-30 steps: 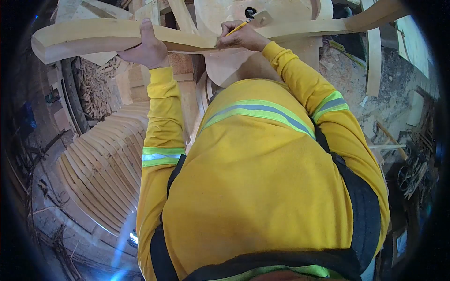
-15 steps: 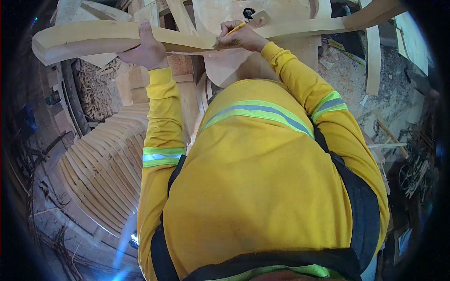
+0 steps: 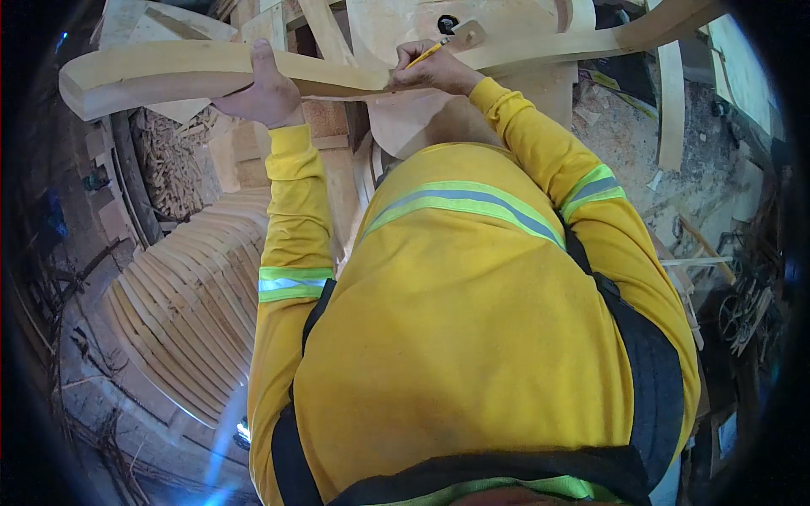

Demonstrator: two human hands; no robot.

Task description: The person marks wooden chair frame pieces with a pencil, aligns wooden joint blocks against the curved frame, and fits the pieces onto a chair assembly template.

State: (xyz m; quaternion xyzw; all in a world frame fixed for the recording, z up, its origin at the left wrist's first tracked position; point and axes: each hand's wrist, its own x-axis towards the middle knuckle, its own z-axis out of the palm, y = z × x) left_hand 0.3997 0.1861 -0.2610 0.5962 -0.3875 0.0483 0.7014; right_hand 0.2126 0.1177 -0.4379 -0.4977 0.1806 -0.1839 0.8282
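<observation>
While the left hand (image 3: 266,91) clasped a curved wooden beam (image 3: 169,72), the right hand (image 3: 430,67) pinched a yellow pencil (image 3: 428,53) beside it.

Scrap boards (image 3: 156,21) lay beyond the beam, a heap of small offcuts (image 3: 173,164) and a row of close-set curved slats (image 3: 190,295) on its near side at left, and a bowed strip (image 3: 671,110) at right; the wearer's yellow shirt (image 3: 464,320) blocked much of the middle. The beam, pale and smooth-faced, crossed the top of the view; the left thumb spread over it, the fingers partly hidden below; the right fingers closed tightly round the pencil, covering its point, so contact with the wood could not be told. Beneath lay a broad wooden panel (image 3: 380,29); sawdust littered the workshop floor (image 3: 624,139), its far edges dim.
</observation>
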